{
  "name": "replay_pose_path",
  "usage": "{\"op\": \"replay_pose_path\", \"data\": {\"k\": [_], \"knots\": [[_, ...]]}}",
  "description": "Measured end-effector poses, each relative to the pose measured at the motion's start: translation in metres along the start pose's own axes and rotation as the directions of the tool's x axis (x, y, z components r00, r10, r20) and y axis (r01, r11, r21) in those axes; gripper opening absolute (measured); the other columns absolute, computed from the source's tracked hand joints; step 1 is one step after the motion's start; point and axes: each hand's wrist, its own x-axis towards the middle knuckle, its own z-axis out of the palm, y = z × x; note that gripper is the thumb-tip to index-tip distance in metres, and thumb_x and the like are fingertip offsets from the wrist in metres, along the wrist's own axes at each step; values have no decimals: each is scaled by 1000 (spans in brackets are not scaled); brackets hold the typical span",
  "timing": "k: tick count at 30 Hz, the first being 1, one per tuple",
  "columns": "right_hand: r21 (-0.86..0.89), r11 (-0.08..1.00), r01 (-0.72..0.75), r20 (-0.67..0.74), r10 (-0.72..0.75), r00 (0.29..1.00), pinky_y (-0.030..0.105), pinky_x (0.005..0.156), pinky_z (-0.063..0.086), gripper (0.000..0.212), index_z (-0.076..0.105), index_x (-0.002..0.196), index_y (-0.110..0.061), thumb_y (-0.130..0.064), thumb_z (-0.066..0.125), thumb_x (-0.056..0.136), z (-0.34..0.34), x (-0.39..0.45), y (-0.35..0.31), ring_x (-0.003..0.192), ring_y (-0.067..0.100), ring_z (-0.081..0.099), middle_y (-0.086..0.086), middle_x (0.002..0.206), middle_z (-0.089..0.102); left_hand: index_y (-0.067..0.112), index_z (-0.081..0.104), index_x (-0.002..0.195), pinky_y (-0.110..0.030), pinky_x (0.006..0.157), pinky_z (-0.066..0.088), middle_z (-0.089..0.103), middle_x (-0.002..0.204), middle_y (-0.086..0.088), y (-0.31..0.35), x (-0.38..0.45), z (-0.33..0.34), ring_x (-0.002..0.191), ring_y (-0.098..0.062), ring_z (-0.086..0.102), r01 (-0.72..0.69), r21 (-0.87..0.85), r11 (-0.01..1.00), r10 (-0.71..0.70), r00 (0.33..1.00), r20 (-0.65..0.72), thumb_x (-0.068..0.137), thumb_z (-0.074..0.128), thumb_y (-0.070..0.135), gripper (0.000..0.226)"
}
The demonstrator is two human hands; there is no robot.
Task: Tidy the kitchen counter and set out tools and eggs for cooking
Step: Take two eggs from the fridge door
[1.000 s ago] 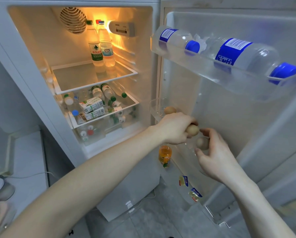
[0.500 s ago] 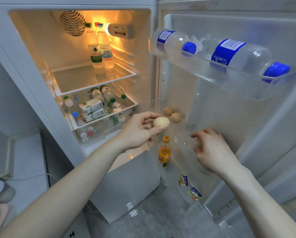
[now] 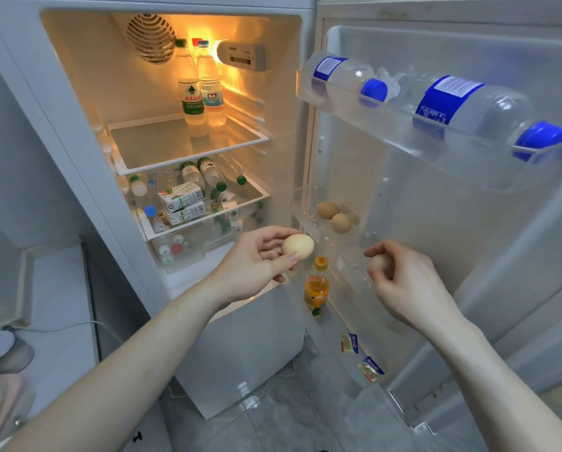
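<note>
Warm yellow light is glowing inside the open fridge [image 3: 172, 93], grey floor tiles [image 3: 273, 429] are showing below, and a pale counter [image 3: 58, 288], perhaps stone, is flanking it.

Views: one only, a wide-angle camera worn on the person's head; no second view shared the scene.
Facing: it looked forward and down into an open fridge [image 3: 175, 125], whose door [image 3: 452, 239] swung out on the right.
Nearness: close, at arm's length; both forearms reached in from the bottom edge, the left hand [image 3: 253, 265] and right hand [image 3: 403, 282] near the middle.
Reach: from the fridge's top edge down to the floor tiles [image 3: 305, 419].
Distortion: straight edges bowed toward the frame's corners.
</note>
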Motion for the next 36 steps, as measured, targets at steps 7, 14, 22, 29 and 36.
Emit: {"op": "replay_pose_path", "data": {"k": [7, 14, 22, 29, 36], "knots": [[375, 918, 125, -3, -133, 991, 15, 67, 49, 21, 69, 98, -36, -17, 67, 91, 4, -17, -58, 80, 3, 64, -22, 92, 68, 22, 67, 125, -31, 70, 60, 73, 112, -3, -15, -34, -27, 87, -19, 74, 2, -16, 1000, -4, 988, -152, 94, 69, 7, 35], [565, 818, 111, 262, -305, 915, 18, 73, 48, 17, 71, 99, -37, -22, 70, 90, 69, 2, -119, 79, 5, 63, -23, 98, 69, 28, 68, 119, -31, 69, 60, 75, 110, -1, -29, -97, -76, 88, -21, 74, 72, -48, 996, -86, 894, -441, 93, 70, 8, 33], [714, 698, 61, 490, -560, 668, 42, 85, 60, 18, 73, 100, -36, -22, 73, 88, 142, -10, -213, 96, 8, 67, -16, 104, 72, 22, 69, 120, -25, 66, 58, 75, 110, -1, -33, -215, -103, 88, -24, 74, 172, -123, 977, -199, 553, -809, 92, 70, 6, 32], [775, 632, 22, 582, -727, 365, 45, 85, 61, 16, 73, 99, -37, -25, 73, 88, 170, -59, -262, 84, 16, 71, -9, 99, 73, 20, 68, 121, -27, 66, 59, 75, 112, -3, -23, -307, -62, 87, -21, 75, 240, -181, 954, -234, 218, -947, 91, 73, 10, 32], [776, 618, -124, 618, -785, -45, 30, 75, 62, 22, 78, 95, -26, -6, 72, 90, 180, -131, -280, 90, 17, 70, -1, 105, 74, 29, 69, 121, -43, 85, 62, 75, 113, 4, -4, -387, 38, 93, -31, 71, 284, -308, 908, -268, -174, -948, 81, 79, 35, 41]]}}
